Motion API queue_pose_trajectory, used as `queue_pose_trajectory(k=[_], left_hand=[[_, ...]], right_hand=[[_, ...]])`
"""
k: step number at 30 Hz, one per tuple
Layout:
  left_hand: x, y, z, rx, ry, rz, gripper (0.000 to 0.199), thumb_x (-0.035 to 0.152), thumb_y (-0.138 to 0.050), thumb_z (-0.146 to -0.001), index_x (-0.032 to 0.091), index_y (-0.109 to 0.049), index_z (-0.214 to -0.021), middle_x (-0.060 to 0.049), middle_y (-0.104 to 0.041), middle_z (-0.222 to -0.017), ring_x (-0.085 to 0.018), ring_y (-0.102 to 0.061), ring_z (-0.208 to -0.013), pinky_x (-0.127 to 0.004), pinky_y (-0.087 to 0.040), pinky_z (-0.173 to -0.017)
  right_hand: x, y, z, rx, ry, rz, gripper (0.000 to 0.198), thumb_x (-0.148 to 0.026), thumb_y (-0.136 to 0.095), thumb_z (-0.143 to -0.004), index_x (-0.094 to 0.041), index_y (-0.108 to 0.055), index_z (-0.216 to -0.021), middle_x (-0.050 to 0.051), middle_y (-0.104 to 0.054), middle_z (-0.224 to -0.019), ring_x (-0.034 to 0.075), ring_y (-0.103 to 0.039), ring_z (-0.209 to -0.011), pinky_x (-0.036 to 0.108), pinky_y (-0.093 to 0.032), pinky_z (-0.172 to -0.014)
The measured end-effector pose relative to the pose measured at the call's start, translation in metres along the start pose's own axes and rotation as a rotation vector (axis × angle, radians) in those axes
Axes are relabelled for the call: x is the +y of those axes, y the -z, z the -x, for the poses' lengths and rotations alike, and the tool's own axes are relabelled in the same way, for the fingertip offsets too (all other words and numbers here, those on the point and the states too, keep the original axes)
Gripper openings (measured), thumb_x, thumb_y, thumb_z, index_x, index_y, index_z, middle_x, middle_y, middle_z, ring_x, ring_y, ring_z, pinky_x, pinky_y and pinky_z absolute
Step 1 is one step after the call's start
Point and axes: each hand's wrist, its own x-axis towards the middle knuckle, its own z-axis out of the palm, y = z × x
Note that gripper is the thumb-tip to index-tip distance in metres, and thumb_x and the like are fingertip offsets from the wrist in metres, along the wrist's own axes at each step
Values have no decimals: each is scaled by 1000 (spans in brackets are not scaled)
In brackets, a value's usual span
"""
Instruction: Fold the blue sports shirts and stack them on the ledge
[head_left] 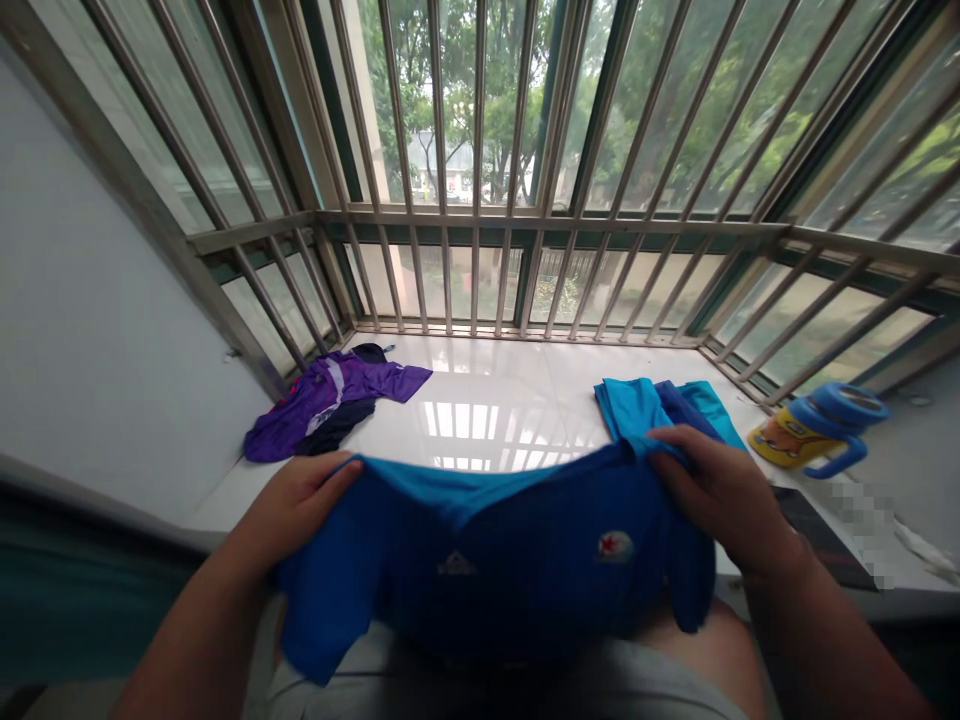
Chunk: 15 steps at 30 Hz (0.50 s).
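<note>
A blue short-sleeved T-shirt [510, 560] hangs stretched between my two hands, its collar toward the window and its front facing me. My left hand [307, 500] pinches one shoulder, thumb on top. At the other shoulder, my right hand [712, 490] grips the cloth, with the fingers closed. The shirt has a small white logo and a red-and-white badge on its chest. Its lower part is dark and blurred over my lap. Just beyond my right hand lie folded blue and turquoise clothes [645, 400] on the sill.
Crumpled purple and dark clothes [337, 395] lie at the left of the glossy white window sill [510, 400]. A yellow and blue mug [810, 430] with a handle stands at the right, near a flat dark object [825, 540]. Metal bars [480, 230] line the window.
</note>
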Motion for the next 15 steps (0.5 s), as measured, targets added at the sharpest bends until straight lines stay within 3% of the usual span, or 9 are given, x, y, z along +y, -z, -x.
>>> queue_pose_trajectory(k=[3, 5, 7, 10, 12, 15], left_hand=[[-3, -20, -86, -140, -55, -193, 54, 64, -46, -102, 24, -76, -80, -5, -76, -76, -28, -72, -79, -32, -56, -76], [-9, -39, -128, -107, 41, -404, 37, 45, -52, -102, 22, -80, -93, -10, -80, -87, -31, -74, -90, -37, -57, -86], [-14, -64, -144, -26, 101, -541, 33, 27, -54, -98, 19, -79, -117, -18, -81, -110, -36, -73, -110, -46, -55, -99], [-15, -117, -119, -25, -43, -520, 48, 19, -46, -102, 20, -69, -144, -18, -73, -141, -33, -66, -133, -48, -48, -116], [-14, -160, -79, -130, -174, -414, 48, 29, -43, -108, 20, -66, -149, -15, -70, -149, -30, -64, -140, -45, -46, -123], [-17, -218, -12, -213, -196, -378, 55, 46, -44, -111, 22, -62, -156, -15, -54, -167, -37, -52, -154, -56, -45, -126]], right_hand=[[26, -43, -83, -145, -69, 88, 29, -44, -56, -109, -22, -74, -112, 6, -79, -95, 23, -73, -86, 32, -54, -80], [39, -74, -119, -215, -185, 271, 29, -38, -54, -111, -18, -72, -122, 11, -79, -107, 24, -70, -96, 33, -51, -85], [44, -104, -130, -235, -219, 328, 33, -28, -60, -107, -13, -67, -136, 19, -74, -124, 27, -67, -108, 36, -50, -90], [36, -143, -100, -268, -191, 321, 44, -27, -65, -103, -12, -63, -145, 22, -68, -136, 29, -64, -118, 39, -51, -99], [27, -166, -56, -303, -126, 252, 41, -31, -57, -107, -14, -63, -144, 19, -69, -138, 28, -64, -124, 39, -50, -108], [16, -196, 21, -395, -83, 184, 44, -36, -55, -107, -16, -64, -146, 18, -67, -145, 31, -60, -137, 44, -48, -117]])
